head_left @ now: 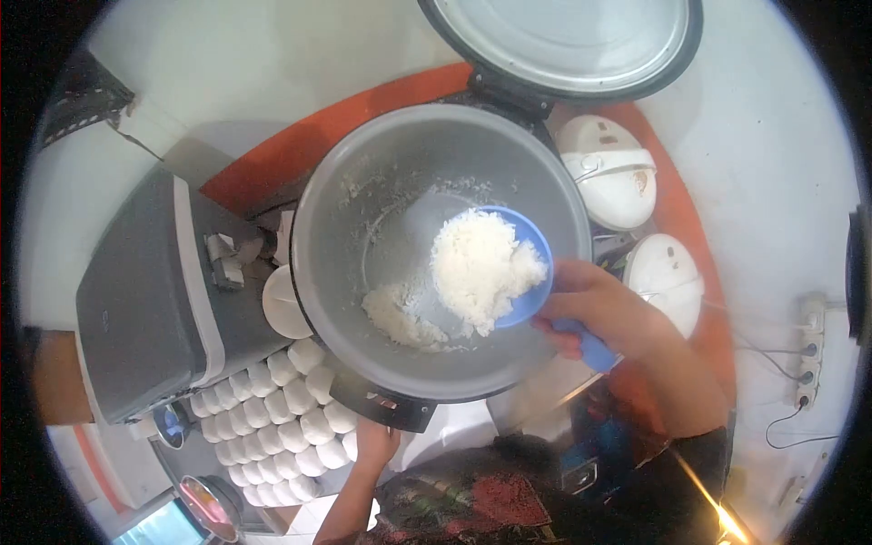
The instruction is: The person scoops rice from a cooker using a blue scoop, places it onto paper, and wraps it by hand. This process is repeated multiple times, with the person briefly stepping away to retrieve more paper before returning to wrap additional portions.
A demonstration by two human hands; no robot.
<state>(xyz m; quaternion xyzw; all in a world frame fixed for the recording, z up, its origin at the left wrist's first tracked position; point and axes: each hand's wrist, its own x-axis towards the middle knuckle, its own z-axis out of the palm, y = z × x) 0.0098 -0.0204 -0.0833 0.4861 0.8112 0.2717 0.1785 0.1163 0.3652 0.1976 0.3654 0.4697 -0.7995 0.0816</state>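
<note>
My right hand (599,309) is closed around the handle of a blue scoop (536,241). The scoop is heaped with white cooked rice (480,268) and sits over the inside of a large grey rice cooker (341,236). More rice (400,313) lies on the bottom of the pot, and grains stick to its wall. At the cooker's near side, my left hand (377,443) grips the front just below the dark latch panel (386,402); its fingertips are partly hidden. The cooker's lid (581,41) stands open at the back.
Rows of white rounded objects (272,422) fill the near left, beside a grey box (145,291). Two white lidded appliances (613,195) (668,282) stand at the right on the orange surface (699,227). A power strip (811,350) with cords is on the right wall.
</note>
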